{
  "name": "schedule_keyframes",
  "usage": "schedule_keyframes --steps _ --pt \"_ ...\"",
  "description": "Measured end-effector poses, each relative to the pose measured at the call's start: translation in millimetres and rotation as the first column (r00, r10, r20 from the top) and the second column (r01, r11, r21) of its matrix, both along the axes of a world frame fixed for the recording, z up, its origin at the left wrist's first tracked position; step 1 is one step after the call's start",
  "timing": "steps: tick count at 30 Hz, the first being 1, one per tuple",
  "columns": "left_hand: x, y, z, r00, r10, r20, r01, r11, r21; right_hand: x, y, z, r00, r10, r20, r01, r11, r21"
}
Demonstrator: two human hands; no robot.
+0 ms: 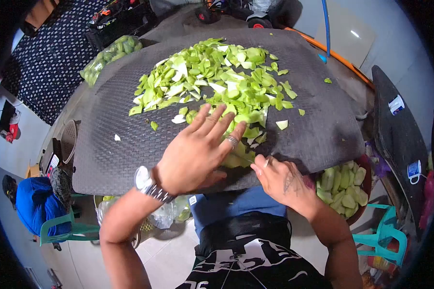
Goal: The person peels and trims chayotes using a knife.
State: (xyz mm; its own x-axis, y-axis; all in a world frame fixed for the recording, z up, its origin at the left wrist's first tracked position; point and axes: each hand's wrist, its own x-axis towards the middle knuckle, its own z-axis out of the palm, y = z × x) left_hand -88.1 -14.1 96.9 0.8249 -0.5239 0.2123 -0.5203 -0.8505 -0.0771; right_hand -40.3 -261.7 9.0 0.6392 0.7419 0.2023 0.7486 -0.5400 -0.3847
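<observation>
A broad pile of green vegetable peelings and pale slices (197,72) covers the middle of the dark woven-top table (115,159). My left hand (193,151), wearing a ring and a wristwatch, spreads its fingers palm down at the pile's near edge. Close to the table's near edge, my right hand (284,180) is closed around a knife (246,158); only a thin bit of its blade shows, and the handle is hidden in my fingers. Flat green peel (234,161) lies beneath the blade, partly under my left hand.
A basin of pale green peeled vegetables (345,188) stands below the table at the right. A plastic bag of whole green vegetables (113,55) sits beyond the far left edge. Teal plastic chairs (383,233) and a board with mugs (395,106) are at the right.
</observation>
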Motion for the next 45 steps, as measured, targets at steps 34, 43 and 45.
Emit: schedule_keyframes --steps 34,43,45 --pt "5 -57 -104 0.875 0.468 -0.121 -0.424 0.622 -0.658 62 -13 13 0.894 -0.123 -0.431 0.046 0.982 -0.185" --pt "-13 -63 -102 0.712 0.636 -0.299 -0.634 0.397 -0.663 51 -29 2 0.68 0.199 -0.706 0.229 0.857 0.462" --pt "-9 -59 -103 0.737 0.558 -0.382 -0.645 0.411 -0.644 37 -22 5 0.571 0.262 -0.778 0.313 0.806 0.502"
